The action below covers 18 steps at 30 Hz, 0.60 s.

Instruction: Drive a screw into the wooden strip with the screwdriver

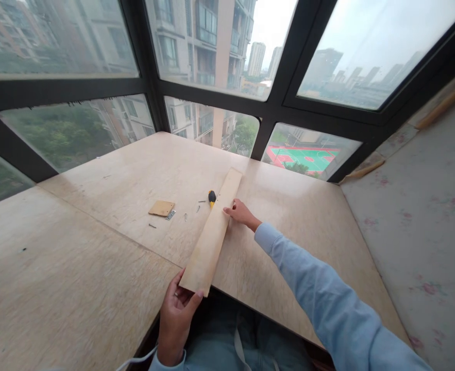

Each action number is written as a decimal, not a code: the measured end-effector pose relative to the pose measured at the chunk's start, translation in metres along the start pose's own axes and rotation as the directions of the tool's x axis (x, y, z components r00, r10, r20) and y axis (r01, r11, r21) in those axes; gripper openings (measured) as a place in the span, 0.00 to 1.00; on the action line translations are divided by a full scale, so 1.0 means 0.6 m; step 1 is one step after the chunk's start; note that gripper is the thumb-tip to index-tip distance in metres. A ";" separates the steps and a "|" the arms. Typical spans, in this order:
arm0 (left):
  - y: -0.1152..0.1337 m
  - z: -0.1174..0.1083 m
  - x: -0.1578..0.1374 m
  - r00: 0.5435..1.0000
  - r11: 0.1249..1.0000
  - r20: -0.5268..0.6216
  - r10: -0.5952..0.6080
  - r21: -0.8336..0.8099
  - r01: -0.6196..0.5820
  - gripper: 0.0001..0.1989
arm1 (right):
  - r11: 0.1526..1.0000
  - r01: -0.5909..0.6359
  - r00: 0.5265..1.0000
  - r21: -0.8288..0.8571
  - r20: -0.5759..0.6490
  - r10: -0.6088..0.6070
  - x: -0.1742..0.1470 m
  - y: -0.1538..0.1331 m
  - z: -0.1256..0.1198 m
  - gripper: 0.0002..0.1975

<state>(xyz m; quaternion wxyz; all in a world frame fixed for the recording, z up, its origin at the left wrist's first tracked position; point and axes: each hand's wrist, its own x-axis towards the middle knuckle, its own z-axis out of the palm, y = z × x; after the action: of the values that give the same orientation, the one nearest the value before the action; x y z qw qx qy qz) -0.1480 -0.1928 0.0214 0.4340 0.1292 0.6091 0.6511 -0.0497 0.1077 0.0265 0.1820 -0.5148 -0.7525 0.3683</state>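
A long, narrow wooden board [207, 242] slants across the table, its near end reaching the front edge. My left hand [179, 304] is closed around that near end, thumb on one side and fingers on the other. Farther up, my right hand [240, 212] grips the board's right edge with the thumb on top. Partly covered by the board is a screwdriver [212, 198] with a black and yellow handle. Left of it lie several screws [185, 217]. A small wooden piece [161, 208] rests beside them, with a metal hinge [170, 215] at its corner.
The marble-patterned table [297, 247] has a seam [107, 226] on its left side. Dark-framed windows [266, 113] border the far edges, and a flowered wall [413, 216] stands at the right. A white cable [138, 359] runs by my left wrist.
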 end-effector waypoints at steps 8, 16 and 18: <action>-0.014 0.058 -0.041 0.999 0.998 -0.032 -0.042 -0.048 0.041 0.41 | 0.979 0.009 1.000 0.204 0.016 -0.012 -0.039 0.022 -0.011 0.24; -0.033 0.044 -0.019 0.997 0.998 -0.049 -0.061 -0.012 0.060 0.43 | 0.994 0.063 0.995 0.085 -0.082 -0.056 -0.031 0.039 -0.002 0.16; -0.030 0.035 -0.009 0.997 0.998 -0.037 -0.065 0.015 0.066 0.47 | 0.991 0.093 0.994 0.096 -0.058 -0.088 -0.030 0.037 0.000 0.12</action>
<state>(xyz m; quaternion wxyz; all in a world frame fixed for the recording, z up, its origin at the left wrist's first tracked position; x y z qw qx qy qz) -0.1228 -0.1842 0.0119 0.4428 0.1006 0.6262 0.6338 -0.0278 0.0957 0.0119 0.2437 -0.4803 -0.7508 0.3823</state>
